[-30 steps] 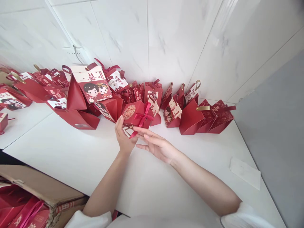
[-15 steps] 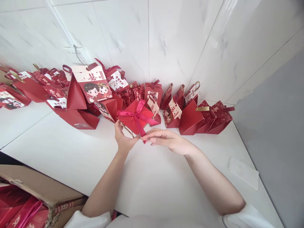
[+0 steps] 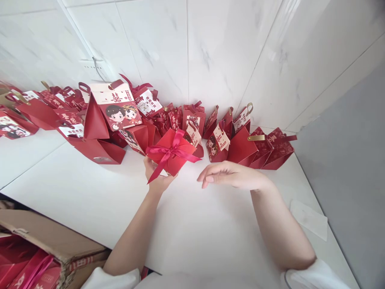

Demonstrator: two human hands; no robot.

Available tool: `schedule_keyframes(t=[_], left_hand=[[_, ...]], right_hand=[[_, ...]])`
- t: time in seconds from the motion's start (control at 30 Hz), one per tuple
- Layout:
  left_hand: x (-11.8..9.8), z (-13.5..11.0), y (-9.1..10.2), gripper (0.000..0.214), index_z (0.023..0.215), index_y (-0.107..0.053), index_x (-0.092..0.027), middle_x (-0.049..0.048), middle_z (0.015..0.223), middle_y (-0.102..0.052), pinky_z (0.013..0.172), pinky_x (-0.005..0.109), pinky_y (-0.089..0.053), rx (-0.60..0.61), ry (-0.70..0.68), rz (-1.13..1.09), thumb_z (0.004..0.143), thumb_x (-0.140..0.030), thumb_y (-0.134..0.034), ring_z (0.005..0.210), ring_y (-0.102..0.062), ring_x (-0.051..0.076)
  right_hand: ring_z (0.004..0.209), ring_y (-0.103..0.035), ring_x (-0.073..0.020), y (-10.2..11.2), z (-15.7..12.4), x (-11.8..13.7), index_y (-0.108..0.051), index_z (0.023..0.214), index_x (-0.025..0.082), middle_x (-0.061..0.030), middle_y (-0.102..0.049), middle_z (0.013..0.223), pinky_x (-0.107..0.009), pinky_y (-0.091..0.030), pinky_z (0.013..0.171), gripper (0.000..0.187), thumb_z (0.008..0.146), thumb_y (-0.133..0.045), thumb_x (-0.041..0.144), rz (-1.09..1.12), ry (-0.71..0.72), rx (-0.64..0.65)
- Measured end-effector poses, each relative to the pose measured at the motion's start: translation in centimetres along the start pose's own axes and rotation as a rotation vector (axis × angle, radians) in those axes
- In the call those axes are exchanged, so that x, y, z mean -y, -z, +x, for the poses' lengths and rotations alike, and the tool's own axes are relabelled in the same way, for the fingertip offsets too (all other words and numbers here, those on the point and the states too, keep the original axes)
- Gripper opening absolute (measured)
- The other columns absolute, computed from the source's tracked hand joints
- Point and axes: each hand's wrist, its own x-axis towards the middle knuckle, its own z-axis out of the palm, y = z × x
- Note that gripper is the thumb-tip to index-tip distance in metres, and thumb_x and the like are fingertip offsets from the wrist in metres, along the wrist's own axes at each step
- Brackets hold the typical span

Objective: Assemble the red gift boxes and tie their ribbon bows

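Observation:
My left hand (image 3: 157, 180) holds a small red gift box (image 3: 171, 153) from below, above the white table (image 3: 75, 192). The box is tied with a pink ribbon bow (image 3: 167, 151) whose tail hangs down towards my wrist. My right hand (image 3: 230, 175) hovers just right of the box with fingers loosely stretched and nothing in it, a short gap away from the ribbon.
Several red gift bags and boxes (image 3: 240, 146) line the tiled wall (image 3: 210, 48), with a larger cartoon-couple bag (image 3: 112, 110) at left. An open cardboard carton (image 3: 51, 245) of red boxes sits at lower left. A white paper slip (image 3: 309, 218) lies at right.
The box was turned so its bow faces up. My right hand let go of the ribbon tail and drew back to the right.

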Motion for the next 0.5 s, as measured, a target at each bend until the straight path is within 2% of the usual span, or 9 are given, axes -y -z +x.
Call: schedule_keyframes(t=[0.13,0.23,0.37,0.5], left_hand=[[-1.0,0.1,0.0,0.091,0.126,-0.037,-0.022,0.0117,0.121,-0.056,0.094,0.043,-0.051,0.037,0.007,-0.001,0.049,-0.03,-0.085,0.11,-0.061,0.029],[-1.5,0.0,0.0,0.091,0.13,-0.039,-0.023,0.0129,0.127,-0.055,0.096,0.043,-0.05,0.091,0.002,-0.037,0.052,-0.03,-0.085,0.112,-0.061,0.03],[-1.0,-0.2,-0.2,0.094,0.131,-0.043,-0.021,0.0135,0.127,-0.056,0.096,0.043,-0.05,0.061,-0.022,-0.098,0.05,-0.03,-0.088,0.113,-0.061,0.031],[0.4,-0.2,-0.5,0.094,0.128,-0.048,-0.02,0.0129,0.124,-0.059,0.095,0.043,-0.051,0.082,0.103,-0.258,0.046,-0.038,-0.09,0.111,-0.061,0.03]], right_hand=[[0.132,-0.048,-0.0248,0.8,-0.4,-0.2,-0.075,0.102,0.029,-0.0017,-0.06,0.132,-0.039,-0.042,0.105,0.027,0.09,-0.058,0.047,0.019,0.041,-0.197],[0.128,-0.052,-0.0243,0.6,0.0,-0.5,-0.072,0.112,0.029,-0.0026,-0.065,0.128,-0.04,-0.042,0.107,0.031,0.089,-0.061,0.045,0.092,0.032,-0.201],[0.119,-0.059,-0.0247,0.4,0.1,-0.5,-0.072,0.113,0.025,-0.005,-0.07,0.12,-0.042,-0.044,0.104,0.035,0.086,-0.063,0.047,0.158,-0.017,-0.214],[0.114,-0.061,-0.0243,1.0,-0.3,-0.7,-0.071,0.113,0.023,-0.0068,-0.069,0.118,-0.043,-0.044,0.102,0.04,0.085,-0.063,0.052,0.112,-0.079,-0.289]])
